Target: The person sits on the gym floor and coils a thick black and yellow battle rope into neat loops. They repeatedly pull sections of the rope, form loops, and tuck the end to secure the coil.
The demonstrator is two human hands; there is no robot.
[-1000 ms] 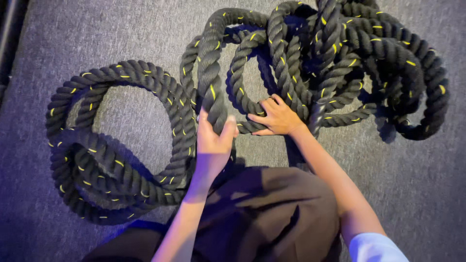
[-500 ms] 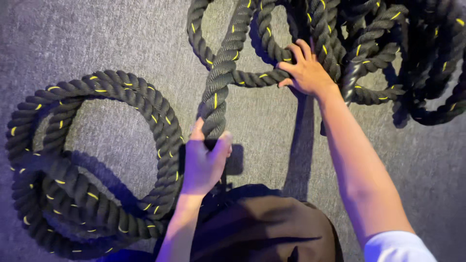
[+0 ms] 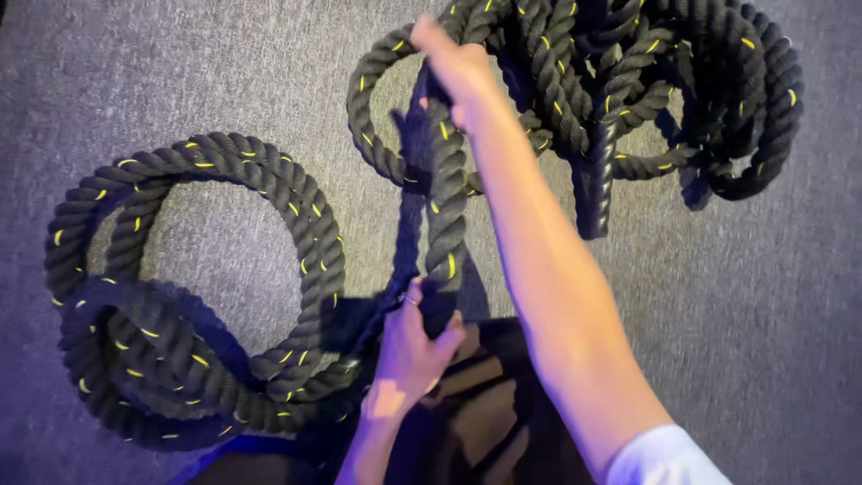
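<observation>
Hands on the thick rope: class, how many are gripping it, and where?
2. The left hand grips the rope low, near the person's body; the right hand grips it higher, by the tangled pile.

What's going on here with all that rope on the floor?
A person is handling a thick black rope with yellow flecks on a grey carpet. The left hand grips a straight stretch of it close to the body, and the right hand, arm stretched out, holds the same stretch further up. A neat coil lies on the person's left, and a loose tangled heap lies ahead on the right.
</observation>
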